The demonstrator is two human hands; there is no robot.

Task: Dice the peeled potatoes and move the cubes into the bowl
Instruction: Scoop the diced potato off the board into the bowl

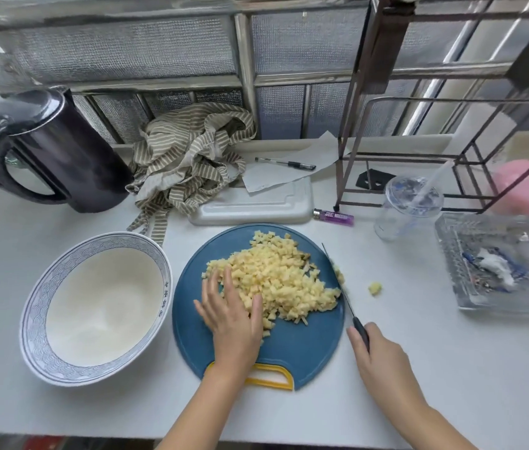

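A heap of pale yellow potato cubes (284, 280) lies on the round blue cutting board (302, 349) with a yellow handle. My left hand (230, 316) lies flat on the board with straight fingers against the left side of the heap. My right hand (376, 355) grips the black handle of a knife (337, 280), whose thin blade runs along the right edge of the heap. One small potato piece (375, 288) sits off the board on the counter to the right. The white bowl (34, 306) with a blue patterned rim stands left of the board with nothing in it.
A dark jug (58, 154) and a striped cloth (188, 164) sit behind the bowl. A white tray (256, 206), paper, a pen, a purple lighter (334, 217), a plastic cup (406, 209) and a glass dish (509, 264) lie behind and right. A metal rack (451, 131) stands at the back right.
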